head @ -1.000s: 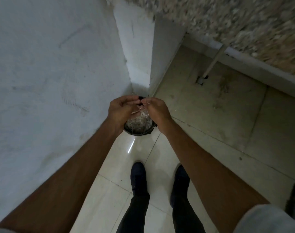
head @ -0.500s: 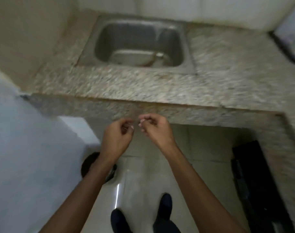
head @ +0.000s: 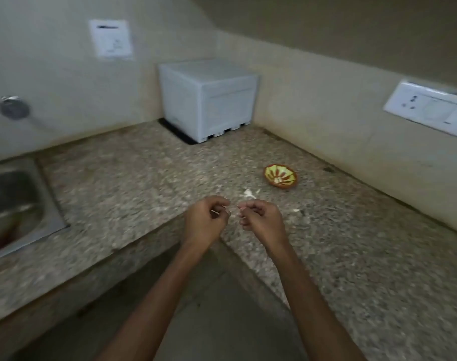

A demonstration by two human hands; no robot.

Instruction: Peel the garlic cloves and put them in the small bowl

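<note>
The left hand (head: 205, 222) and right hand (head: 262, 221) are hovering at the desk (head: 144, 183) edge, each grip pinching a pale scrap (head: 214, 212), clove or skin unclear; the small bowl (head: 287, 185) is sitting ahead-right, nearer the right hand

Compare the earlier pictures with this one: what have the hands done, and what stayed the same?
The left hand and right hand rose from over the black bin to above the counter edge, near the small bowl. They stayed close together, still pinching pale scraps.
</note>
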